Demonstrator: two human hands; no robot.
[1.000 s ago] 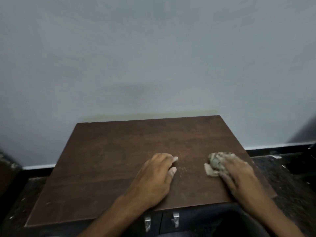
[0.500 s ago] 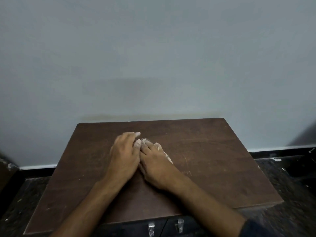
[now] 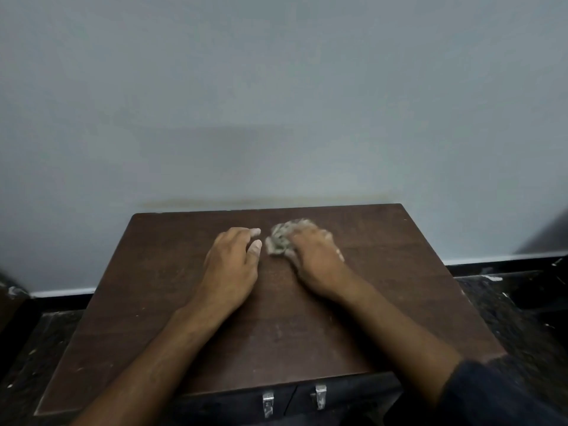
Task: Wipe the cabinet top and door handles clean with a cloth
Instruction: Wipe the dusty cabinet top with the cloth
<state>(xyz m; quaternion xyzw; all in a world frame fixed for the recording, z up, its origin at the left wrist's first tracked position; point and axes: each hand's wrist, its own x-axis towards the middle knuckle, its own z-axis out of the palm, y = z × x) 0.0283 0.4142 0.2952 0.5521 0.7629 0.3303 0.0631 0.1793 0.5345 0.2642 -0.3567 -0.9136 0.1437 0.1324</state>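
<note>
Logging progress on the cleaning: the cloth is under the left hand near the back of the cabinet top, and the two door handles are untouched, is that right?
Not quite. In the head view the cloth is under the right hand, not the left hand, which rests flat beside it. The rest holds: it is near the back of the cabinet top, and the door handles are untouched.

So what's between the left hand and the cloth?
Head view: only a narrow strip of bare cabinet top separates the left hand from the cloth.

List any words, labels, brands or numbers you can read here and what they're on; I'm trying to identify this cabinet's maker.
None: no text shows on the dark brown wooden cabinet top, the two small metal door handles, the crumpled greyish cloth or the plain grey wall.
</note>
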